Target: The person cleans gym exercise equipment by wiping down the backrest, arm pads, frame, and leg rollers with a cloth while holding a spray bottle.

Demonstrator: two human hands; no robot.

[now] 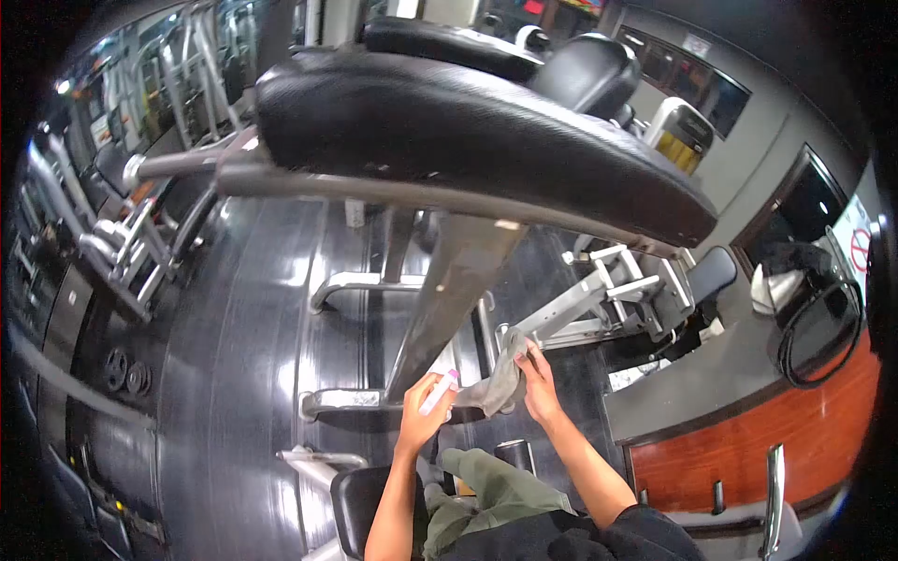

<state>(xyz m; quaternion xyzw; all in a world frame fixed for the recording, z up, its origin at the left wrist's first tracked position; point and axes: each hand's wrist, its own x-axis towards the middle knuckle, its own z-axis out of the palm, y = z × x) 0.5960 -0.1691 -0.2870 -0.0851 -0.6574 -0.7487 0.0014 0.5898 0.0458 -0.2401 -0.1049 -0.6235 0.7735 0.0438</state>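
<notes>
In my left hand [421, 414] is a small white bottle [436, 396] with a pink top, the fingers wrapped round it. A grey cloth [505, 380] hangs from my right hand [539, 381], pinched between thumb and fingers. Both hands are low in front of me, below a long black padded cushion [468, 126] on an exercise machine. The cushion rests on a metal frame [458, 280] whose slanting post comes down just beyond my hands. Neither hand touches the cushion.
A black seat [360, 510] is close by my left forearm. To the right stands a counter with a red-brown wooden front [748, 449] and a coiled black cable [823, 337]. Weight plates [126, 372] lie left on the dark floor [234, 374]. More gym machines [627, 290] stand around.
</notes>
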